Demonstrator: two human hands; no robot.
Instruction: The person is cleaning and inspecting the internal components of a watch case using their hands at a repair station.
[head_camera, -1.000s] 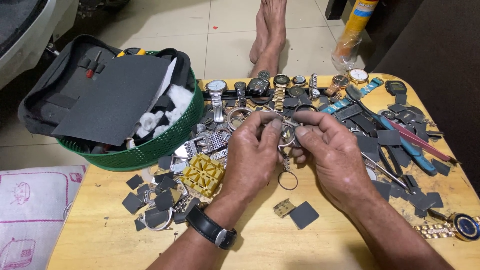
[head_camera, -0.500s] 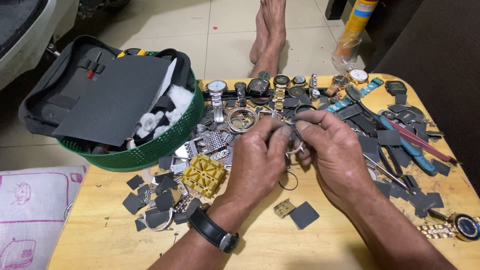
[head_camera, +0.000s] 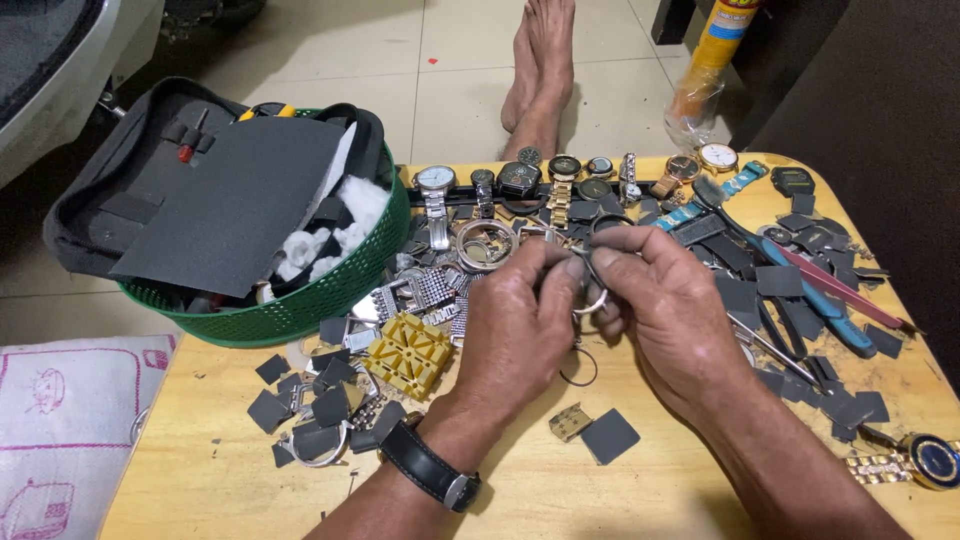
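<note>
Only the head view here, looking straight down at a wooden worktop buried in watch bits. Both hands meet in the middle: the left hand and right hand have their fingers pinched narrow on a small metal ring, held just above the worktop. There's a black wristwatch on the left wrist. Just below the hands sit a thin dark ring, a small brass block and a grey square pad. A yellow plastic holder lies left of the left hand, a green basket of tools and cotton beyond it. A row of watches lines the far edge, blue-handled pliers on the right.
</note>
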